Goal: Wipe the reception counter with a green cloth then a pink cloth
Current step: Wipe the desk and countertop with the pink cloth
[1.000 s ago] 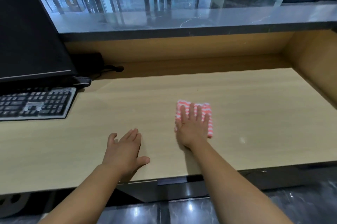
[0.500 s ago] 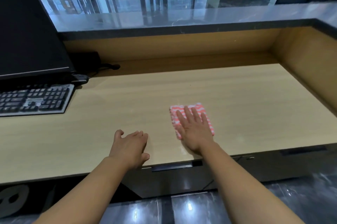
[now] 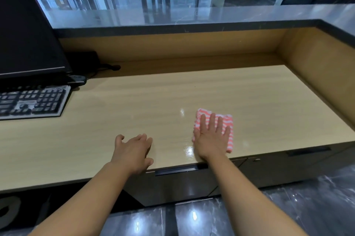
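Note:
A folded pink-and-white striped cloth (image 3: 228, 121) lies flat on the light wooden counter (image 3: 153, 101), right of centre near the front edge. My right hand (image 3: 212, 138) presses down on it with straight, spread fingers and covers most of it. My left hand (image 3: 132, 151) rests palm down on the bare wood to the left, fingers relaxed, holding nothing. No green cloth is in view.
A black keyboard (image 3: 32, 102) and a dark monitor (image 3: 26, 30) stand at the left, with cables and a small black device (image 3: 76, 79) behind. A raised grey stone ledge (image 3: 192, 19) runs along the back, and a wooden side wall (image 3: 317, 74) closes the right end.
My right hand has slid the pink cloth back toward the front edge and slightly right. My left hand has stayed near the front edge.

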